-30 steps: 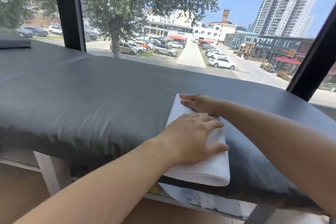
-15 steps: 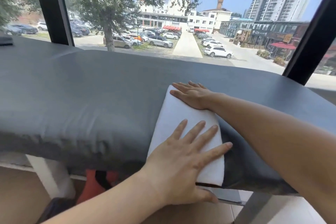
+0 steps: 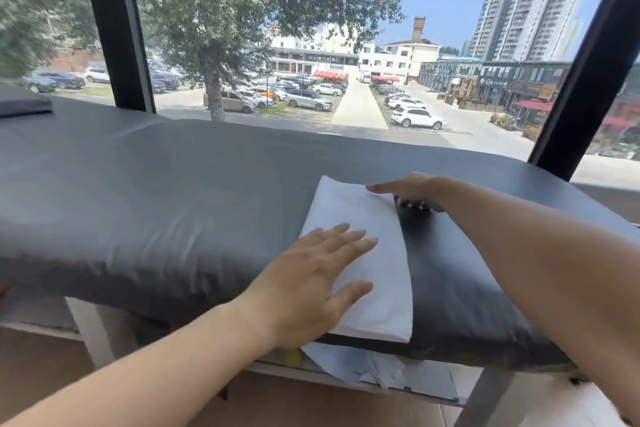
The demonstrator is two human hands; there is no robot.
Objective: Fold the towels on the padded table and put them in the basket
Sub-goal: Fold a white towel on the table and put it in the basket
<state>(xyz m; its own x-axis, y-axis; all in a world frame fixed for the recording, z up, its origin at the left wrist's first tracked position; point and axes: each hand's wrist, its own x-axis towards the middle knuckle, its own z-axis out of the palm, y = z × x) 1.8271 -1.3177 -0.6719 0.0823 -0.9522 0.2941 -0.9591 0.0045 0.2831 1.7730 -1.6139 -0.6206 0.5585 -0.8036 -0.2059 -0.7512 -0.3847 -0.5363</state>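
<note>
smooth white cloth towel (image 3: pixel 374 246), glossy padded table (image 3: pixel 173 191)

Bright window daylight, wide-angle edge distortion

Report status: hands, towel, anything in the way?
Left hand open, flat on folded towel. Right hand open at towel's far right corner. Towel on padded table, near edge. Basket not in view.

Setting: upper-floor treatment or massage room, probably commercial. Evidence: long grey vinyl padded table (image 3: pixel 173 191) on a white frame spans the view; floor-to-ceiling black-framed window (image 3: pixel 114 24) at 12 o'clock overlooks a car park (image 3: pixel 304 97), shopfronts and tower blocks.
</note>
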